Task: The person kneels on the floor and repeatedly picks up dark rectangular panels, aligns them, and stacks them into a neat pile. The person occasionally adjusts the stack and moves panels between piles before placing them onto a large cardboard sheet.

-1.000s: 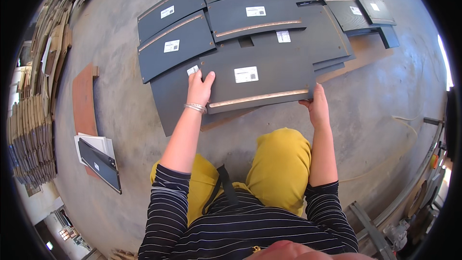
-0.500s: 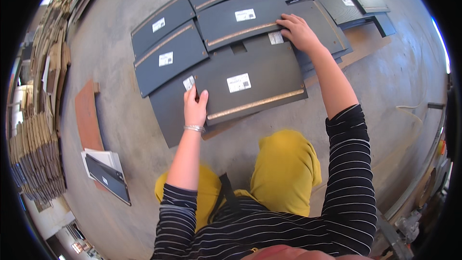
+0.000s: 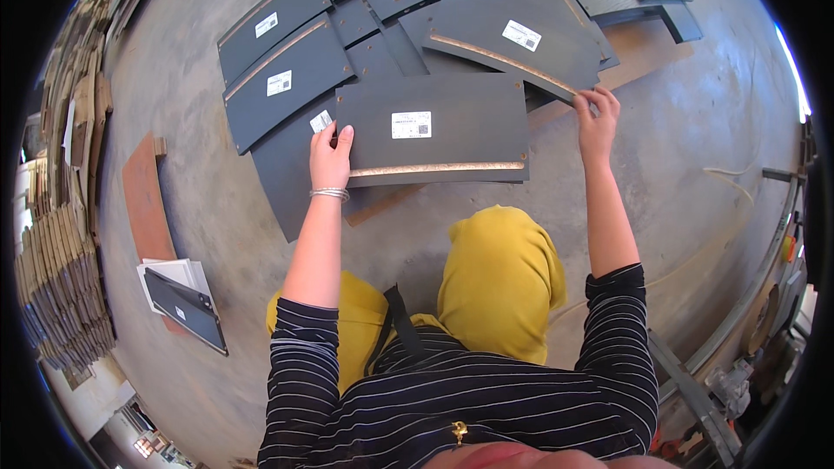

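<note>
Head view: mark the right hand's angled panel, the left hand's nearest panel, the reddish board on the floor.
Angled panel [image 3: 512,10], head view: dark face, near middle.
Nearest panel [image 3: 456,128], head view: dark face, near middle.
Reddish board [image 3: 148,198], head view: upper surface.

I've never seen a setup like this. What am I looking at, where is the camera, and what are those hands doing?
There's no machine here, just a person's two bare hands. A wide fisheye camera on the person's head looks down, so straight edges bend near the rim. Overlapping dark grey panels with white labels lie over the grey floor. The left hand touches the left edge of the front panel; whether it grips is hard to tell. The right hand holds the lower right corner of an angled panel behind it. Off to the left lies a reddish-brown board.
</note>
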`<state>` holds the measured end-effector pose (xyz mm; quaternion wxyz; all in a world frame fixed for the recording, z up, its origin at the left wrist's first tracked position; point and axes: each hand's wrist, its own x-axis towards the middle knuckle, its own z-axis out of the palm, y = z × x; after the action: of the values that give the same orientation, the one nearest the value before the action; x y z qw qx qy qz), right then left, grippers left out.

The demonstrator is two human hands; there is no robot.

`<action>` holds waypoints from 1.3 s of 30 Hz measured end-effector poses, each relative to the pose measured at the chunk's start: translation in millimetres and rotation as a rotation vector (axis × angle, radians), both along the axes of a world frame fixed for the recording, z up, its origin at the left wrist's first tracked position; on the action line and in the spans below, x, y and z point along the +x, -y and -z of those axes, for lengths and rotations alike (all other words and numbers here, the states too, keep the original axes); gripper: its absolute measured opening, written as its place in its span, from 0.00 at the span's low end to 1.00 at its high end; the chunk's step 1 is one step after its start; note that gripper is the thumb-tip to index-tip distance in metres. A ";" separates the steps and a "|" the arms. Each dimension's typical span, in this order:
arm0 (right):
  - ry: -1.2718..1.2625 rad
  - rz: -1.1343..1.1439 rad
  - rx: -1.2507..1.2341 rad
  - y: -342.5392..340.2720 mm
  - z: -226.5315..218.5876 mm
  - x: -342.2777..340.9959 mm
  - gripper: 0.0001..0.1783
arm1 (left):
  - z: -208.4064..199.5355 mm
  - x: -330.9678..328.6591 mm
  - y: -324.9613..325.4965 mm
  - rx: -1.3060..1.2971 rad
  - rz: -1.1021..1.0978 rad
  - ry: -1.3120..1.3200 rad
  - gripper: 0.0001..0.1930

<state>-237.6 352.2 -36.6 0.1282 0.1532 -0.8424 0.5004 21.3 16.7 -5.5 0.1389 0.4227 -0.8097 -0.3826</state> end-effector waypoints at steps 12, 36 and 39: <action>0.922 -0.070 -0.689 14.4 -5.4 -33.8 0.18 | -23.4 44.6 -137.6 0.457 -0.194 -0.531 0.11; 0.440 -0.294 0.572 40.5 -53.9 73.0 0.33 | 17.9 -28.9 -184.9 1.678 -0.442 -0.944 0.42; 0.545 -0.296 0.269 40.9 -37.5 76.0 0.27 | 16.9 -50.0 -185.9 1.684 -0.604 -0.896 0.29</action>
<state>-161.7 311.2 0.9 -0.1972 0.1502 -0.8728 0.4204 -28.7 202.7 -22.5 0.1782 0.3883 -0.0065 -0.9041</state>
